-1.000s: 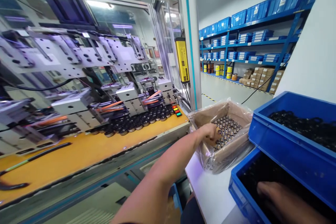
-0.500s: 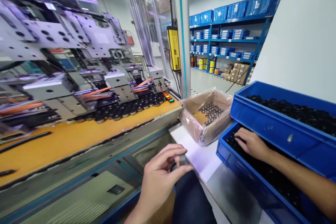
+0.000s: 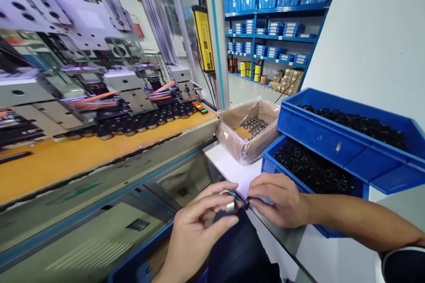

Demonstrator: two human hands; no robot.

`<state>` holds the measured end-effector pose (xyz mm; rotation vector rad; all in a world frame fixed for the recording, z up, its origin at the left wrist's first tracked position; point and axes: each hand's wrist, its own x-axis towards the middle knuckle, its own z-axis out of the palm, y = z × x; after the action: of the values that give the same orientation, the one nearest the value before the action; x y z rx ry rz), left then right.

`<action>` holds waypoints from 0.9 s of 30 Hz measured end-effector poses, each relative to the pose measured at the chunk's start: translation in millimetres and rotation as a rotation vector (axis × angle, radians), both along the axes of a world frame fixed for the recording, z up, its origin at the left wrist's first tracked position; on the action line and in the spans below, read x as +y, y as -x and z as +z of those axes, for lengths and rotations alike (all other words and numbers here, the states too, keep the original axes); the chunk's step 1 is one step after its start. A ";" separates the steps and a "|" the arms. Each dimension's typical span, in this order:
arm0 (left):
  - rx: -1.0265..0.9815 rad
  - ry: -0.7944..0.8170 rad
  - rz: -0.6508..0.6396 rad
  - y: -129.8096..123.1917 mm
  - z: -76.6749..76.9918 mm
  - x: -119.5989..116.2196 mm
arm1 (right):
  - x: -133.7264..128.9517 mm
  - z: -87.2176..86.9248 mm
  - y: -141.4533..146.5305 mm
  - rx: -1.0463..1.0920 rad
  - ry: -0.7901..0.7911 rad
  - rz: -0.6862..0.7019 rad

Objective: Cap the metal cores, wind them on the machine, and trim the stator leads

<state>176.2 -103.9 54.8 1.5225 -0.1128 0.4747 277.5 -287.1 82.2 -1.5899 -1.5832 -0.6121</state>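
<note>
Low in the middle, my left hand [image 3: 202, 221] pinches a small silvery metal ring [image 3: 231, 206] between thumb and fingers. Just right of it, my right hand [image 3: 282, 199] holds a small black part [image 3: 246, 203] at its fingertips, close to the ring but apart from it. Behind my right forearm, the lower blue bin [image 3: 270, 164] holds many black parts [image 3: 305, 163]. The upper blue bin [image 3: 335, 141], also with black parts, overlaps it. A plastic-lined cardboard box [image 3: 232, 141] with metal rings [image 3: 255, 127] stands left of the bins.
At the left is a machine [image 3: 133, 97] with rows of black-topped rings [image 3: 142, 121] on an orange surface [image 3: 99, 159]. A metal post [image 3: 217, 44] carries a yellow device [image 3: 203, 40]. Blue shelves [image 3: 272, 37] stand at the back.
My right hand has come out of the lower blue bin with a black part and moved left beside my left hand. The view has shifted slightly right and down.
</note>
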 end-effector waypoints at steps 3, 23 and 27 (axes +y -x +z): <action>-0.038 -0.001 0.074 -0.9 -1.8 -8.3 | -4.0 -0.4 -1.4 0.031 -0.017 0.001; 0.121 0.150 -0.060 -8.8 -14.4 -10.0 | -6.1 -1.7 -7.0 0.088 -0.008 0.038; 0.150 0.183 -0.090 -9.8 -14.6 -11.4 | -6.0 -2.3 -7.1 0.084 0.001 0.032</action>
<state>186.0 -115.3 40.2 1.3616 -0.0203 0.2894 284.7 -293.1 80.0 -1.5674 -1.5441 -0.5204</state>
